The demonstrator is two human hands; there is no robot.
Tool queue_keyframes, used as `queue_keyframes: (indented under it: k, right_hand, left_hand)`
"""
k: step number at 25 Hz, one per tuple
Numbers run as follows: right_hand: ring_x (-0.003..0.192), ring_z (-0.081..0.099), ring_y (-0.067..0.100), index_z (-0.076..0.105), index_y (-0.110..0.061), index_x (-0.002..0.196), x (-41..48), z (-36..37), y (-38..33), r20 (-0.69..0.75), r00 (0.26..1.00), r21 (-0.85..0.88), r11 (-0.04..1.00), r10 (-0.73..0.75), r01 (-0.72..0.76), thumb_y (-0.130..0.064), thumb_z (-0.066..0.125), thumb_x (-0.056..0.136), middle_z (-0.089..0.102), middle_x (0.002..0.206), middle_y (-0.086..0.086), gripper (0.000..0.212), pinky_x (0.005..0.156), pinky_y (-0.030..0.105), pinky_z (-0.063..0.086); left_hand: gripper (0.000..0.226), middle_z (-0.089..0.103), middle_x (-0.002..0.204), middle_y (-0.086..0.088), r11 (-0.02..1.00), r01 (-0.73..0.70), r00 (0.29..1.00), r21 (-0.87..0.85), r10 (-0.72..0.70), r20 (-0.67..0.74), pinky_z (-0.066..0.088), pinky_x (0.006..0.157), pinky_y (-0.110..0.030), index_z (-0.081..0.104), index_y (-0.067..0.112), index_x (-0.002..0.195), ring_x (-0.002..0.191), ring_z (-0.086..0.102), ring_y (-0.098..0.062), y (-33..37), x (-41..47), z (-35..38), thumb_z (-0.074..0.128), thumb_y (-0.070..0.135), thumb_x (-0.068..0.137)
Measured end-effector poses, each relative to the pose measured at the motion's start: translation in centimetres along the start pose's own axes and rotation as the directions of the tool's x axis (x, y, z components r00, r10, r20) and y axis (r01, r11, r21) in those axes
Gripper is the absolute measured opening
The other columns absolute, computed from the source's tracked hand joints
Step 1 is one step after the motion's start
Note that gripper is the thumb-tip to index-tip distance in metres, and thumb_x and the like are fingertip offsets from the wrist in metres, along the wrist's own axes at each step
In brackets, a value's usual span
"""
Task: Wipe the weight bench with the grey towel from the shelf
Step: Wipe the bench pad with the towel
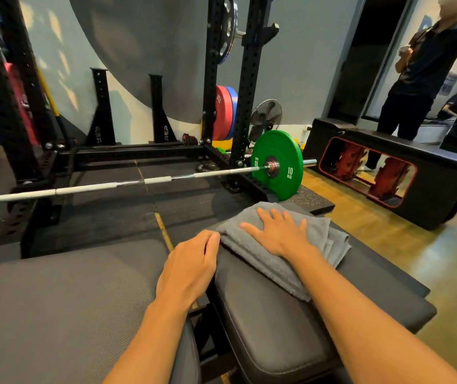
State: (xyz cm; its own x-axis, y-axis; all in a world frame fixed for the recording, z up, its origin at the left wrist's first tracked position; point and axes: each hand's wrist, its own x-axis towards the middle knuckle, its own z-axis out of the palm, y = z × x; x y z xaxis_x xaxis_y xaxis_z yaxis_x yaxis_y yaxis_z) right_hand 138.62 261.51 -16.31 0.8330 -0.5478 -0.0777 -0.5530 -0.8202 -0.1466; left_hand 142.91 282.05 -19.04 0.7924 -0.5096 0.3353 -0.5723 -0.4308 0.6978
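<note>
A folded grey towel (274,253) lies on the far part of the black padded weight bench (271,322), at centre right. My right hand (278,232) rests flat on top of the towel, palm down, fingers spread. My left hand (191,266) sits at the bench pad's left edge, fingers curled over the gap between this pad and the larger grey pad (61,309) on the left; its fingertips touch the towel's near corner. The towel's right end hangs a little over the bench side.
A barbell (127,184) with a green 10 kg plate (277,164) lies on the floor beyond the bench, in front of a black power rack (246,87). A black storage box (426,187) stands at right. A person (421,73) stands at the far right.
</note>
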Motion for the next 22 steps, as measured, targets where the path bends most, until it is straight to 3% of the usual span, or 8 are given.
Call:
queue_keyframes:
  k: [4,6,10,16,22]
  right_hand:
    - [0.151,0.011,0.027,0.017,-0.036,0.154,3.5,-0.2,0.8,-0.037,0.997,-0.022,0.997,-0.072,0.072,-0.088,0.016,0.079,0.014,0.165,0.001,0.092,0.113,0.069,0.006]
    - [0.151,0.01,0.024,0.015,-0.038,0.154,1.6,-0.1,3.1,-0.053,0.996,-0.032,0.997,-0.067,0.065,-0.09,0.015,0.075,0.013,0.166,-0.002,0.094,0.115,0.067,0.006]
    - [0.152,0.01,0.022,0.015,-0.038,0.154,-4.2,-0.1,7.9,-0.08,0.994,-0.009,0.997,0.075,-0.076,-0.09,0.013,0.075,0.011,0.166,-0.006,0.095,0.116,0.064,0.006]
    - [0.152,0.01,0.02,0.015,-0.039,0.154,-13.1,0.7,8.9,-0.119,0.97,-0.043,0.975,0.212,-0.219,-0.089,0.01,0.074,0.014,0.165,-0.006,0.095,0.118,0.06,0.007]
    - [0.152,0.009,0.026,0.014,-0.034,0.155,-5.1,-0.7,6.5,-0.058,0.975,-0.03,0.976,0.214,-0.216,-0.088,0.012,0.078,0.01,0.166,-0.002,0.094,0.114,0.067,0.008]
  left_hand:
    - [0.034,0.068,0.114,0.005,1.0,0.014,0.999,-0.011,-0.014,-0.033,0.034,0.077,-0.03,0.058,0.029,0.121,0.106,0.059,-0.02,-0.2,0.1,-0.2,0.033,0.038,0.1]
    - [0.033,0.069,0.113,0.003,1.0,0.02,1.0,0.017,-0.02,-0.024,0.035,0.078,-0.031,0.059,0.028,0.118,0.105,0.06,-0.023,-0.3,0.3,-0.1,0.033,0.038,0.1]
    - [0.032,0.069,0.104,0.002,0.999,0.022,1.0,0.048,-0.022,0.001,0.036,0.077,-0.034,0.061,0.026,0.11,0.099,0.061,-0.024,0.1,-0.1,-0.2,0.033,0.038,0.1]
    - [0.032,0.069,0.106,0.003,0.996,-0.035,0.996,0.082,0.027,0.086,0.044,0.081,-0.038,0.062,0.027,0.106,0.099,0.06,-0.024,0.4,-0.4,0.0,0.034,0.04,0.098]
    - [0.032,0.065,0.103,0.001,0.999,-0.032,0.997,-0.002,0.032,0.07,0.042,0.082,-0.038,0.061,0.023,0.103,0.095,0.058,-0.021,0.0,-0.5,-0.1,0.032,0.037,0.099]
